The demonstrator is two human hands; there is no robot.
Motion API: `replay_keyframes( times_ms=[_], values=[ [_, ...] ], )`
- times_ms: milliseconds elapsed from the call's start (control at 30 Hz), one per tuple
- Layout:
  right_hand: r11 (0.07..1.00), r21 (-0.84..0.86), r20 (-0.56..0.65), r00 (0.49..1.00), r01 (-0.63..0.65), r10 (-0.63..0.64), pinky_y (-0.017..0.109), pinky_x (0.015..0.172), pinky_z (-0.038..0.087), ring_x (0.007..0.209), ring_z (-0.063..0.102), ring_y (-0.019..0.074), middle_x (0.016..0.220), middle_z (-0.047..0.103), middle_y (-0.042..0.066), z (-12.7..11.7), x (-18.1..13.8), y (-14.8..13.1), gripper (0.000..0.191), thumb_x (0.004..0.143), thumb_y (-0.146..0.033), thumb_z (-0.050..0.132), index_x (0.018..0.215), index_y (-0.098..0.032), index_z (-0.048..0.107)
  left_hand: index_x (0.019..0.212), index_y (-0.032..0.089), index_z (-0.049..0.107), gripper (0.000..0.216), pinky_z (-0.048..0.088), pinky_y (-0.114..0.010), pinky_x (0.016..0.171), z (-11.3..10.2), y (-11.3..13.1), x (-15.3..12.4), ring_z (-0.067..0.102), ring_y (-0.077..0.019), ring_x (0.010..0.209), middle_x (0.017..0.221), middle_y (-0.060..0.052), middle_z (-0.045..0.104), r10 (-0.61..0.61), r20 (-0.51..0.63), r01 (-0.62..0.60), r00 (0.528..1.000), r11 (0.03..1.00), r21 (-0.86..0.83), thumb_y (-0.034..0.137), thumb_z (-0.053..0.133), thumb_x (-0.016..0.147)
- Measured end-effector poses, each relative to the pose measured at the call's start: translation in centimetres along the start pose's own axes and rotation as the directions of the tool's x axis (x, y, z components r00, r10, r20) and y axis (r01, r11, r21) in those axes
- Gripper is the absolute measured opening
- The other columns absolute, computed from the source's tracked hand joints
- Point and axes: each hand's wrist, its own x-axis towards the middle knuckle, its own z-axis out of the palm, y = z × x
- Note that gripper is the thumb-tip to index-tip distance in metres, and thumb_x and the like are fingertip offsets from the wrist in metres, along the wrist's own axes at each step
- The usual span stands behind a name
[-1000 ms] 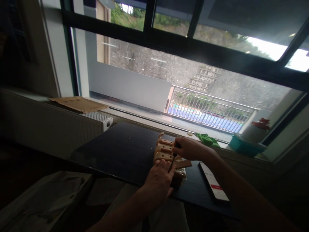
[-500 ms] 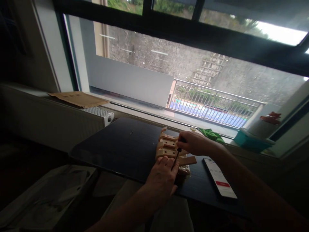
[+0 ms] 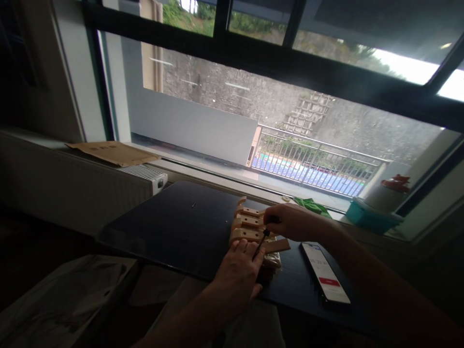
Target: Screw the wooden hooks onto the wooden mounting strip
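Observation:
A row of pale curved wooden pieces with drilled holes (image 3: pixel 250 234) lies on the dark table (image 3: pixel 174 222). My left hand (image 3: pixel 235 270) is pressed over the near end of that row, its fingers bent round the wood. My right hand (image 3: pixel 286 221) is closed around the handle of a screwdriver (image 3: pixel 261 240), whose dark shaft slants down to the wood beside my left fingers. The tip is hidden there. A flat wooden strip (image 3: pixel 279 245) sticks out to the right, above a crinkled clear plastic wrapping (image 3: pixel 273 261).
To the right lies a phone (image 3: pixel 325 273) with its screen lit. A green cloth (image 3: pixel 312 207) and a teal box (image 3: pixel 373 215) are on the windowsill. A brown envelope (image 3: pixel 114 152) rests at the left above a radiator (image 3: pixel 72 176). A small metal bit (image 3: pixel 193 204) lies on the table.
The whole view has shifted slightly, so the table sits a little lower and further left. My hands keep nearly the same hold on the screwdriver and the wood.

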Motion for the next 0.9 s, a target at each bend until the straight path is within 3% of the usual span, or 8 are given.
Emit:
replay_keyframes(
  times_ms=[300, 433, 567, 700, 900],
  values=[
    [0.992, -0.03, -0.056, 0.991, -0.121, 0.119, 0.024, 0.053, 0.033, 0.062, 0.05, 0.0122, 0.078, 0.063, 0.005, 1.2, 0.5, -0.2, 0.029, 0.085, -0.038, 0.044, 0.082, -0.016, 0.061, 0.133, 0.017, 0.043, 0.068, 0.027, -0.041, 0.104, -0.4, 0.2, -0.1, 0.039, -0.0295, 0.117, 0.13, -0.011, 0.047, -0.009, 0.022, 0.009, 1.0, 1.0, 0.022, 0.041, 0.065, 0.073],
    [0.994, -0.038, -0.015, 0.995, -0.102, 0.102, 0.023, 0.053, 0.034, 0.064, 0.054, 0.013, 0.079, 0.066, 0.002, 0.2, 0.3, -0.2, 0.025, 0.079, -0.04, 0.053, 0.089, -0.021, 0.064, 0.133, 0.02, 0.042, 0.068, 0.027, -0.04, 0.105, -0.2, 0.0, -0.1, 0.037, -0.0298, 0.12, 0.13, -0.01, 0.047, -0.013, 0.022, 0.013, 1.0, 1.0, 0.01, 0.042, 0.064, 0.073],
    [0.999, -0.018, 0.026, 0.999, -0.036, 0.037, 0.022, 0.054, 0.035, 0.067, 0.055, 0.0129, 0.086, 0.066, 0.0, -0.7, 0.0, -0.3, 0.021, 0.077, -0.031, 0.055, 0.095, -0.027, 0.065, 0.135, 0.021, 0.041, 0.068, 0.026, -0.04, 0.106, 0.2, -0.2, -0.2, 0.037, -0.0294, 0.12, 0.131, -0.009, 0.046, -0.014, -0.011, 0.014, 1.0, 1.0, -0.007, 0.041, 0.064, 0.074],
    [1.0, -0.007, 0.035, 0.999, -0.03, 0.03, 0.022, 0.054, 0.034, 0.066, 0.054, 0.0127, 0.083, 0.065, 0.002, -0.6, 0.2, -0.5, 0.019, 0.078, -0.027, 0.052, 0.091, -0.024, 0.065, 0.133, 0.02, 0.044, 0.067, 0.029, -0.041, 0.104, 0.0, 0.0, -0.1, 0.039, -0.0299, 0.118, 0.129, -0.01, 0.047, -0.014, 0.011, 0.014, 1.0, 1.0, -0.01, 0.04, 0.065, 0.073],
    [0.995, -0.019, -0.024, 0.995, -0.096, 0.095, 0.023, 0.055, 0.036, 0.065, 0.053, 0.0134, 0.08, 0.064, 0.005, 0.8, 0.5, -0.1, 0.023, 0.083, -0.035, 0.046, 0.087, -0.018, 0.061, 0.128, 0.011, 0.049, 0.065, 0.029, -0.045, 0.103, -0.7, 0.9, 0.4, 0.042, -0.032, 0.115, 0.126, -0.016, 0.05, -0.019, 0.069, 0.017, 0.997, 1.0, 0.025, 0.038, 0.066, 0.071]
  ],
)
